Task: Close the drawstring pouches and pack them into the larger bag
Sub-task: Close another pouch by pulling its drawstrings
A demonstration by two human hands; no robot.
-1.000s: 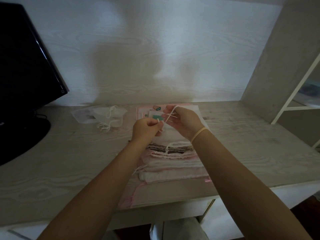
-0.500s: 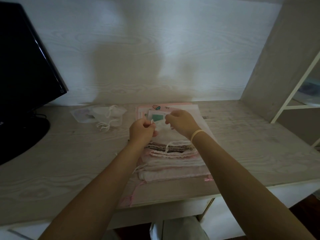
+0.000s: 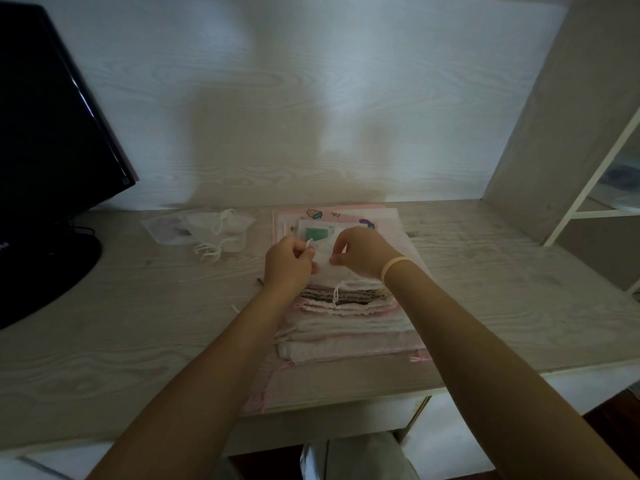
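Note:
A stack of white and pale pink drawstring pouches (image 3: 349,327) lies on a large flat pink bag (image 3: 346,386) in the middle of the desk. Above its far end, my left hand (image 3: 289,265) pinches a white drawstring (image 3: 309,244) of a small sheer white pouch (image 3: 325,261). My right hand (image 3: 362,251) pinches the same pouch's top edge from the right. A green card (image 3: 317,233) shows behind the pouch. Two closed sheer pouches (image 3: 214,233) with knotted white cords lie apart at the left.
A black monitor (image 3: 45,133) on its round base stands at the left end of the desk. A grey side panel (image 3: 554,109) and a white shelf frame (image 3: 595,181) rise at the right. The desk's front edge (image 3: 519,379) runs close below the stack.
Both hands have come down from a raised position toward the stack and moved a little apart, and the cord that looped over my right hand is now short between them.

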